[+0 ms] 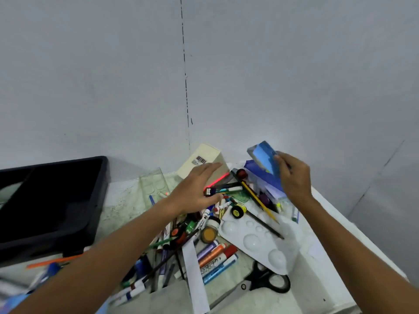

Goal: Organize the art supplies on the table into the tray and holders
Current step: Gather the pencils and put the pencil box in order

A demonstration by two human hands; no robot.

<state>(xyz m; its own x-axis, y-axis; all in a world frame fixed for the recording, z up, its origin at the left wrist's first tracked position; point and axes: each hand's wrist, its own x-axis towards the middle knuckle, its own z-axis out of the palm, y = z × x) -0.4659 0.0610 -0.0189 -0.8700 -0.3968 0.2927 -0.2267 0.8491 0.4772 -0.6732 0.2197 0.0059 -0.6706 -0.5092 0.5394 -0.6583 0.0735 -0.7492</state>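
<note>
The right hand grips a flat blue rectangular box, fingers curled round its edge, holding it tilted in the air beyond the white plastic paint palette. The box has a lighter blue face and a darker blue border. The left hand hovers with fingers straight and relaxed, holding nothing, above the heap of markers and pens just left of the palette. A cream rectangular holder lies tipped beyond the palette. The black plastic tray sits well left of it; black-handled scissors lie just nearer than it.
</note>
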